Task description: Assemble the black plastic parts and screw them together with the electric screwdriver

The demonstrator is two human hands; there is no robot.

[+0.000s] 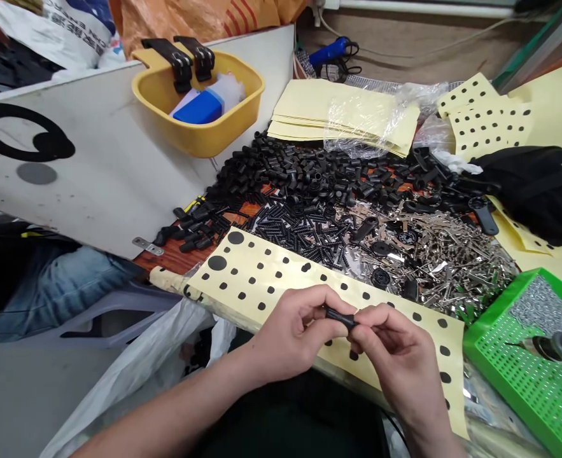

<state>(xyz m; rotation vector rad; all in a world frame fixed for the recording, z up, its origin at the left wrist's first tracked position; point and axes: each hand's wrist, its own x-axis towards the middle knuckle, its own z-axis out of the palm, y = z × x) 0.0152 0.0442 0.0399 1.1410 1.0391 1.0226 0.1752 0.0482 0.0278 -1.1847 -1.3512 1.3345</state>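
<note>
Both hands work at the lower centre of the view. The left hand (288, 334) and the right hand (398, 356) are brought together, fingers curled and pressed inward, and each pinches one end of a small black cylindrical part (340, 317) between thumb and fingertips. The part is held between the hands, over a cream sheet printed with black dots (266, 280), which lies directly beneath them. At 12 o'clock, beyond this sheet, lies a wide spread of loose parts: a heap of black plastic sleeves (300, 178), a patch of black ribbed rods (304, 238), and a mass of small silver metal pieces (452, 261) toward 1 to 2 o'clock. A green perforated tray (524, 375) sits at 3 o'clock, touching the edge of the dotted sheet. A yellow plastic basket (199, 137) is at 11 o'clock, and a stack of cream sheets under clear film (342, 108) is at 12 o'clock. A black fabric bag (533, 191) rests at 2 o'clock. A seated co-worker's denim-clad leg (46, 286) appears at 10 o'clock.
</note>
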